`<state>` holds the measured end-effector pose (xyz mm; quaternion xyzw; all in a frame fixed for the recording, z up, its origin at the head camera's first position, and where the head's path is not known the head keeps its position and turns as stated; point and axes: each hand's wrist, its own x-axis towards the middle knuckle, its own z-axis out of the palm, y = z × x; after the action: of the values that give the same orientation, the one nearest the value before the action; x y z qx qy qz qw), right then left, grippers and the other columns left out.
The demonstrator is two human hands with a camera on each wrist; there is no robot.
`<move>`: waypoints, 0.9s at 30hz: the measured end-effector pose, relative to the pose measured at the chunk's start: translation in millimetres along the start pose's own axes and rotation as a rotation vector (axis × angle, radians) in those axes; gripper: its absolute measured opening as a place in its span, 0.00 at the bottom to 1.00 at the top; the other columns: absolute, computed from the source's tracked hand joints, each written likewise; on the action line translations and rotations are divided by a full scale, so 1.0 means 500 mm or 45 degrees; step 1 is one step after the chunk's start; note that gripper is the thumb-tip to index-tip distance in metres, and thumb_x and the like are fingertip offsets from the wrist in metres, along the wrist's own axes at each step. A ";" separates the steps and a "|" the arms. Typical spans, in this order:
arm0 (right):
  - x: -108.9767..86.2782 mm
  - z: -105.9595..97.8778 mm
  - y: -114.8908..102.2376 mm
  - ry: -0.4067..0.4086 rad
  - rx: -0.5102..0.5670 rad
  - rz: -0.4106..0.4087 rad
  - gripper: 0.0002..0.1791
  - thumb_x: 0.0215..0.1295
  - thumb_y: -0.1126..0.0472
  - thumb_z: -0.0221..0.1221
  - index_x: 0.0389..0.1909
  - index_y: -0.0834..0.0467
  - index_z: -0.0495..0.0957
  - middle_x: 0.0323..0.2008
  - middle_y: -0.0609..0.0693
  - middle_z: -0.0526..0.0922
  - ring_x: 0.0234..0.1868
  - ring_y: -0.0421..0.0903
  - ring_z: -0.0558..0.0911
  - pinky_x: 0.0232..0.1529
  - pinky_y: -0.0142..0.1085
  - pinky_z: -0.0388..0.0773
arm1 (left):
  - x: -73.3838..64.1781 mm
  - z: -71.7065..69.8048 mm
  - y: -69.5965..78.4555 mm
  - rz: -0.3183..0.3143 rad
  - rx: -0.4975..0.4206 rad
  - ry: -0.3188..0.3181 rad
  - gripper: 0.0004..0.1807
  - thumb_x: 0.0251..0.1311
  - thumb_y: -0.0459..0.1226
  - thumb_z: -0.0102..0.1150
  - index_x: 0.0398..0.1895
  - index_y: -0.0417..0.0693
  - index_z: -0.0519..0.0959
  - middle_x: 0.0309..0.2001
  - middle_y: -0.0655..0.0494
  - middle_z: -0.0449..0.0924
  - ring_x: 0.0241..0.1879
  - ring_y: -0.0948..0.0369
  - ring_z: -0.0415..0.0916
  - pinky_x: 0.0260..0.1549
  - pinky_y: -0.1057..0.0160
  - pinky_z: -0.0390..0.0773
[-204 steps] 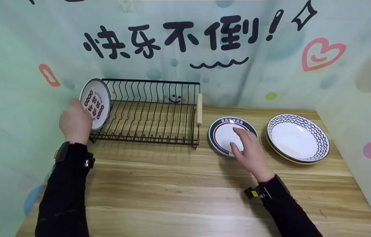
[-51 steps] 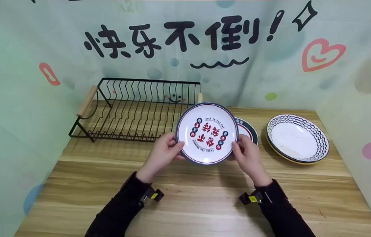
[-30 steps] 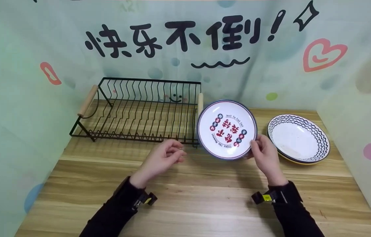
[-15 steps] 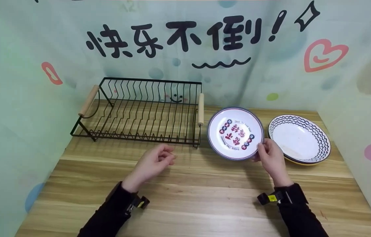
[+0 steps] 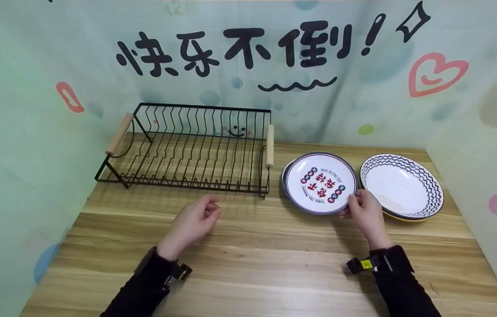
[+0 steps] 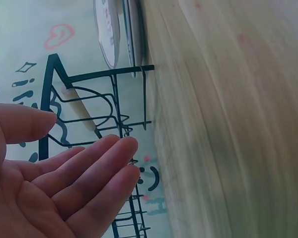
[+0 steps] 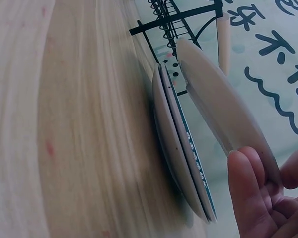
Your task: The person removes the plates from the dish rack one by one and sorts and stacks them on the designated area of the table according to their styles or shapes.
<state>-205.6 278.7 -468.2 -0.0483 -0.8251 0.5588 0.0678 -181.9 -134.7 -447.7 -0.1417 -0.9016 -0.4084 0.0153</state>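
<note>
My right hand (image 5: 367, 215) pinches the right rim of a white plate (image 5: 321, 182) with a blue edge and red and blue lettering. In the right wrist view this plate (image 7: 223, 99) is tilted and held apart above a small stack of plates (image 7: 181, 148) on the table. From the head view the held plate covers nearly all of that stack. My left hand (image 5: 191, 222) hovers over the table in front of the dish rack, holding nothing. The left wrist view shows its fingers (image 6: 97, 183) relaxed and only slightly bent.
A black wire dish rack (image 5: 195, 191) with wooden handles stands at the back left, with no dishes in it. To the right of the plates sit stacked bowls (image 5: 400, 185), the top one with a wavy black rim pattern. Printed cloth (image 5: 239, 88) walls surround the wooden table (image 5: 266, 264).
The plate was lifted from the rack's left end and held in both hands. My left hand has since let go and drawn back leftward; my right hand has carried the plate right and lowered it.
</note>
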 end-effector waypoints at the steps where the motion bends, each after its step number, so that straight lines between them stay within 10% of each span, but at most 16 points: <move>1: 0.001 0.000 0.001 -0.002 0.002 0.007 0.10 0.73 0.69 0.45 0.45 0.75 0.67 0.22 0.54 0.80 0.19 0.40 0.81 0.27 0.36 0.85 | -0.001 -0.001 -0.002 -0.007 0.011 0.002 0.18 0.65 0.35 0.60 0.56 0.36 0.75 0.44 0.47 0.83 0.43 0.54 0.81 0.48 0.57 0.81; 27: 0.014 -0.009 0.014 -0.043 0.121 0.161 0.17 0.77 0.64 0.46 0.51 0.77 0.63 0.27 0.53 0.83 0.22 0.41 0.84 0.32 0.37 0.85 | -0.013 -0.044 -0.050 -0.090 0.108 0.049 0.21 0.67 0.36 0.58 0.58 0.31 0.73 0.47 0.41 0.82 0.47 0.48 0.81 0.50 0.50 0.80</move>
<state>-212.0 286.3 -472.5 -0.0877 -0.7940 0.6012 0.0208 -184.0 -168.2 -452.0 -0.1012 -0.9221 -0.3728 0.0243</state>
